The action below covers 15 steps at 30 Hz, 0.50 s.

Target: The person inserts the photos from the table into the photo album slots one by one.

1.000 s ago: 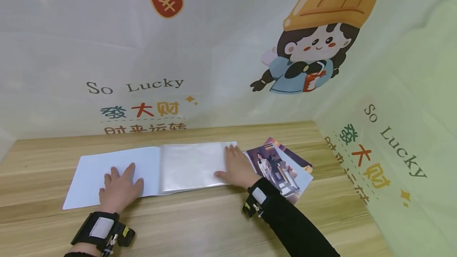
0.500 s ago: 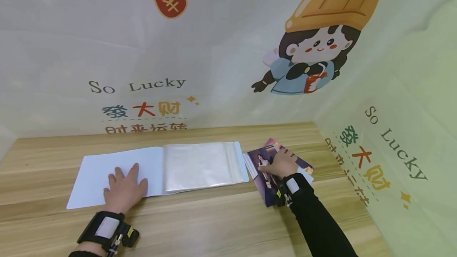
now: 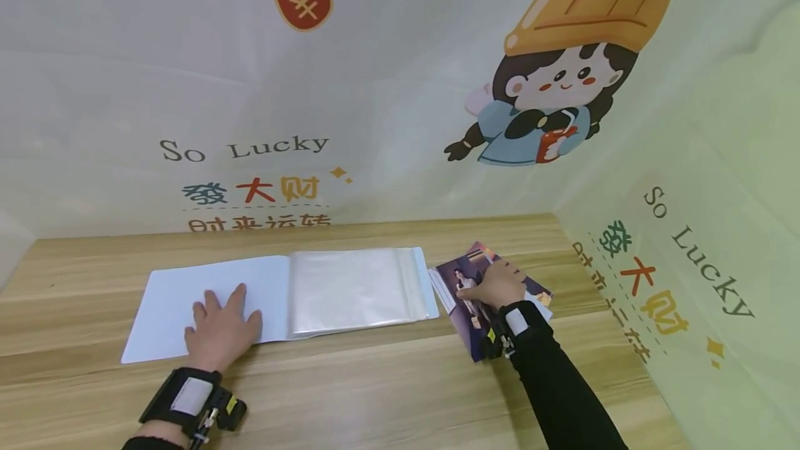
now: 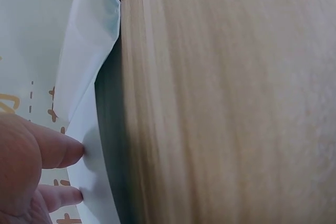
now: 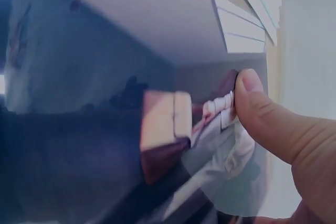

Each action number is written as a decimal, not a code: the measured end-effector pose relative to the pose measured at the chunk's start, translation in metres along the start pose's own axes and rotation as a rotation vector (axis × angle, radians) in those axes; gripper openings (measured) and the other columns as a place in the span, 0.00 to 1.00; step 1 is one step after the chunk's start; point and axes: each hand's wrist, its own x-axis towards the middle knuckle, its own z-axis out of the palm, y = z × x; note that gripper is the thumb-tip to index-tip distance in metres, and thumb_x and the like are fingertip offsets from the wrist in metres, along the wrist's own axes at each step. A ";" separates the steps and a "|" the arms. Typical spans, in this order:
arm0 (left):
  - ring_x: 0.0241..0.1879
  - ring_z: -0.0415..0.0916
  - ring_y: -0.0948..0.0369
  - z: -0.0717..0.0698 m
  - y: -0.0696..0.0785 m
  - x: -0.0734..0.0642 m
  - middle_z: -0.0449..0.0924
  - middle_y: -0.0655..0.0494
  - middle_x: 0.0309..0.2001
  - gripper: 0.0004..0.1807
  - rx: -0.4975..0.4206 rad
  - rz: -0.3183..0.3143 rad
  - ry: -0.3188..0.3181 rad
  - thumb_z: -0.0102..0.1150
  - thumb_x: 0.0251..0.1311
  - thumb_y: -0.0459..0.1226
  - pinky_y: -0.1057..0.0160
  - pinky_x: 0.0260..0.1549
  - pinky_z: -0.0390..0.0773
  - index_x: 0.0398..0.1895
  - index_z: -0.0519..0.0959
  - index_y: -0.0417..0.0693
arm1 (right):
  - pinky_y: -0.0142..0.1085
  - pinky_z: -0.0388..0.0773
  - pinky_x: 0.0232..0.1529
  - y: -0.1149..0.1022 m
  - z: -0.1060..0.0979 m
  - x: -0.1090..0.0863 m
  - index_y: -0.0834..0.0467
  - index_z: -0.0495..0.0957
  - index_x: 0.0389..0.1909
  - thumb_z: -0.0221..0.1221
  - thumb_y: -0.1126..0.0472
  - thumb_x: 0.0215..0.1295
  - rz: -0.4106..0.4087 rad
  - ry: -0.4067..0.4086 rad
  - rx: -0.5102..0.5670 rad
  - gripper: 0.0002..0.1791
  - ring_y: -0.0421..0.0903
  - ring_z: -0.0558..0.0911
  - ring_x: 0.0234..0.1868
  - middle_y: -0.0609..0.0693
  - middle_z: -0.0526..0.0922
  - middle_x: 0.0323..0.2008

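Now off right edge of album [image 3: 169,311] w/ R hand [image 3: 496,285], and over onto top photo [image 3: 465,318], vs. 1 s ago. Grips it, by the look: thumb on its face, fingers round toward right side, tips hidden; can't tell how firmly. Also swung: near end further left than 1 s ago, so prob. being handled, not just touched. Prob. means switching from flattening album to picking prints; can't tell if raised off lower photos [image 3: 537,292] yet. Stays put at left w/ L hand [image 3: 219,335], fingers spread on album's left page, grasping nothing.

Re top photo: lies right of album, just beside its right edge, askew over lower photos. Looks glossy, dark purple/navy, w/ person in pale clothes, tan boxy shape & pale lined strip by left edge; partly hidden by R hand, a bit blurry in right wrist view.

Re album: lies open on wood table [image 3: 350,394], pale blue-white at left, w/ milky clear sleeves [image 3: 346,290] at right & pale blue strip along right edge.
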 end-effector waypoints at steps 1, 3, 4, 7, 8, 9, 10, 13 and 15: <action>0.59 0.31 0.23 0.000 0.001 0.000 0.33 0.17 0.61 0.34 -0.001 0.001 0.005 0.44 0.61 0.43 0.25 0.47 0.42 0.65 0.53 0.30 | 0.58 0.65 0.50 0.000 -0.001 0.000 0.80 0.55 0.58 0.67 0.35 0.38 -0.006 0.021 0.007 0.61 0.72 0.64 0.53 0.78 0.62 0.52; 0.59 0.32 0.24 0.000 0.002 -0.001 0.34 0.16 0.61 0.33 -0.002 0.003 0.026 0.44 0.61 0.43 0.24 0.46 0.43 0.64 0.54 0.30 | 0.57 0.66 0.50 0.001 -0.003 0.001 0.79 0.57 0.56 0.69 0.36 0.36 -0.015 0.074 0.023 0.60 0.70 0.67 0.50 0.75 0.64 0.49; 0.59 0.34 0.24 0.000 0.002 -0.001 0.35 0.16 0.61 0.33 -0.001 0.004 0.042 0.45 0.60 0.42 0.24 0.46 0.44 0.64 0.55 0.30 | 0.56 0.67 0.48 0.001 -0.005 0.002 0.78 0.57 0.54 0.70 0.37 0.35 -0.016 0.099 0.045 0.58 0.69 0.68 0.49 0.73 0.64 0.48; 0.58 0.38 0.25 0.001 0.005 -0.003 0.39 0.17 0.60 0.32 0.003 0.018 0.107 0.47 0.59 0.41 0.25 0.46 0.47 0.62 0.58 0.28 | 0.53 0.72 0.39 0.000 -0.011 0.004 0.75 0.58 0.49 0.72 0.43 0.37 -0.040 0.164 0.133 0.50 0.65 0.74 0.41 0.69 0.69 0.41; 0.58 0.40 0.26 0.002 0.005 -0.003 0.41 0.17 0.59 0.31 0.003 0.025 0.126 0.47 0.58 0.40 0.26 0.46 0.48 0.61 0.58 0.28 | 0.52 0.72 0.36 -0.001 -0.013 0.005 0.74 0.58 0.47 0.71 0.46 0.40 -0.049 0.177 0.159 0.47 0.63 0.75 0.39 0.68 0.70 0.39; 0.58 0.41 0.26 0.002 0.006 -0.003 0.42 0.17 0.58 0.31 0.004 0.034 0.148 0.48 0.58 0.39 0.27 0.46 0.49 0.60 0.59 0.27 | 0.51 0.72 0.33 -0.002 -0.016 0.006 0.73 0.58 0.47 0.70 0.48 0.43 -0.059 0.192 0.188 0.43 0.62 0.76 0.37 0.67 0.71 0.38; 0.57 0.43 0.27 0.002 0.007 -0.002 0.45 0.18 0.57 0.30 0.008 0.045 0.167 0.49 0.57 0.39 0.28 0.46 0.51 0.59 0.60 0.26 | 0.51 0.73 0.31 -0.004 -0.020 0.006 0.72 0.58 0.47 0.69 0.51 0.45 -0.066 0.210 0.214 0.40 0.62 0.77 0.35 0.67 0.73 0.36; 0.55 0.47 0.28 0.001 0.012 -0.001 0.50 0.20 0.55 0.29 0.013 0.075 0.211 0.51 0.55 0.38 0.30 0.45 0.54 0.55 0.62 0.23 | 0.52 0.73 0.29 -0.013 -0.031 0.007 0.72 0.59 0.46 0.64 0.58 0.52 -0.092 0.283 0.238 0.31 0.62 0.78 0.34 0.67 0.75 0.35; 0.55 0.48 0.29 0.000 0.015 0.001 0.52 0.21 0.54 0.29 0.019 0.082 0.229 0.53 0.55 0.38 0.30 0.45 0.56 0.53 0.63 0.21 | 0.52 0.73 0.27 -0.022 -0.040 0.007 0.71 0.60 0.44 0.62 0.60 0.55 -0.113 0.349 0.221 0.26 0.62 0.78 0.32 0.67 0.76 0.32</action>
